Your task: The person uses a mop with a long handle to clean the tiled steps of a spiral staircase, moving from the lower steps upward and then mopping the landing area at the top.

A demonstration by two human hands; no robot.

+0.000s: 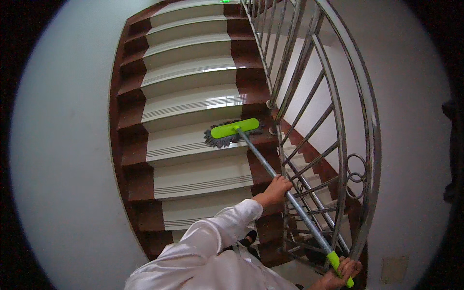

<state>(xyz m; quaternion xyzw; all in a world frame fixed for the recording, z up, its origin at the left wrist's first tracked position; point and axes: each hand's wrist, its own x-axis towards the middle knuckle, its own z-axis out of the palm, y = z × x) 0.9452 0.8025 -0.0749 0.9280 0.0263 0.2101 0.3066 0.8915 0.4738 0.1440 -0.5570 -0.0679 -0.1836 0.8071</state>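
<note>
A flat dust mop with a lime-green head plate (250, 124) and a grey fringe (217, 142) rests on a stair tread ahead of me, towards its right side. Its metal pole (259, 156) slants down to the lower right. My left hand (274, 190) is wrapped around the middle of the pole. Lower down, my right hand (340, 274) grips the pole's green end sleeve (332, 259), close beside the handrail. Part of that sleeve is hidden behind the fingers.
Cream stair treads (199, 181) with dark red-brown borders (136, 181) climb ahead. A metal railing (335, 112) curves along the right, and another flight (308, 174) shows through its bars. At left stands a pale wall (65, 145). One dark shoe (251, 235) is below me.
</note>
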